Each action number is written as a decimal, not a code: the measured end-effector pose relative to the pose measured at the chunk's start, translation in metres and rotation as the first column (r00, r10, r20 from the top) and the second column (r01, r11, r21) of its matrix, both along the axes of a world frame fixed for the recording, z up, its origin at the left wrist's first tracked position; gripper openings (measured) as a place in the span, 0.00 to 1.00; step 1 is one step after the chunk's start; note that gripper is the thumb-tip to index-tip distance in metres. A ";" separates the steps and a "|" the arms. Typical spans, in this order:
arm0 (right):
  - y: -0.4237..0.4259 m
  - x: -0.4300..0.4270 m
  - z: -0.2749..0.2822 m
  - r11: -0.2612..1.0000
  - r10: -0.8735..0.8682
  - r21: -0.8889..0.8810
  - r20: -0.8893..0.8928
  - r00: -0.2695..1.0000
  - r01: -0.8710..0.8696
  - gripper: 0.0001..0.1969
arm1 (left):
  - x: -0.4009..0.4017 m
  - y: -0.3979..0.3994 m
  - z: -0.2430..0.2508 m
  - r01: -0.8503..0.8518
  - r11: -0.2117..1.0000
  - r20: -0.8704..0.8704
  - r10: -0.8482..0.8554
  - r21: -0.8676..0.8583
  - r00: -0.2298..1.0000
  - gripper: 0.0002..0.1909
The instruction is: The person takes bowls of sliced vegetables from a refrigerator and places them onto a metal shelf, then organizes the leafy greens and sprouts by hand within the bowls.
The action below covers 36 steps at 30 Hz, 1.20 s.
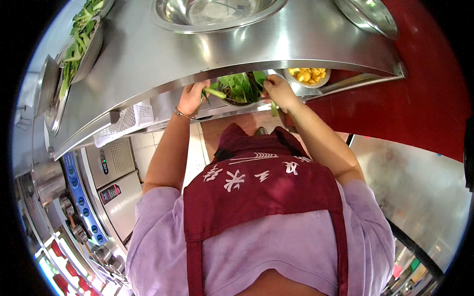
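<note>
On a lower shelf under the steel counter stands a round bowl of leafy greens (pixel 240 88), between my two hands. My left hand (pixel 192 98), with a bracelet at its wrist, is closed on pale green leaf stalks (pixel 214 92) at the bowl's left side. At the bowl's right side my right hand (pixel 279 90) pinches a green leaf (pixel 260 77); a pale stalk hangs below that hand. To the right of it sits a white bowl of yellow chunks (pixel 308 76), partly under the counter's edge.
The steel counter's curved front edge (pixel 237 68) overhangs both bowls. On top are a large steel basin (pixel 218 27), another steel bowl (pixel 370 16) and trays of greens (pixel 79 48) at the far left. White plastic baskets (pixel 142 113) sit on the lower shelf at left.
</note>
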State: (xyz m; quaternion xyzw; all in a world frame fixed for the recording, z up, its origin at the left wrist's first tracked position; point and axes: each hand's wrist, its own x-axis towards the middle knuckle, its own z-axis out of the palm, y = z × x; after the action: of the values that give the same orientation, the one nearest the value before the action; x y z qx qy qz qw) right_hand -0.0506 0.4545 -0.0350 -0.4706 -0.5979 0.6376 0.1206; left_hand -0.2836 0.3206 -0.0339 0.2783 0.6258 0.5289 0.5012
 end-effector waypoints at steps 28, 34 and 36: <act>-0.019 0.060 -0.002 0.972 -0.153 -0.190 -0.072 0.986 0.137 0.06 | 0.015 0.096 -0.058 0.151 0.953 0.348 -0.052 -0.264 0.936 0.13; -0.022 0.071 0.003 0.972 -0.087 -0.219 -0.005 0.996 0.084 0.13 | 0.025 0.132 -0.064 0.352 0.887 -0.836 -0.421 -0.299 0.351 0.25; -0.025 0.072 0.005 0.967 -0.103 -0.233 0.004 0.995 0.101 0.13 | 0.033 0.133 -0.058 0.370 0.825 -0.784 -0.542 -0.427 0.303 0.28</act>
State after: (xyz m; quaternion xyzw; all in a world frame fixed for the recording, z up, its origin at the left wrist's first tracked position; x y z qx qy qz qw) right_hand 0.0209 0.4296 -0.0299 -0.5091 -0.4934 0.6982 0.0995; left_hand -0.2508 0.4540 -0.0914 0.6333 0.7267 0.0865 0.2517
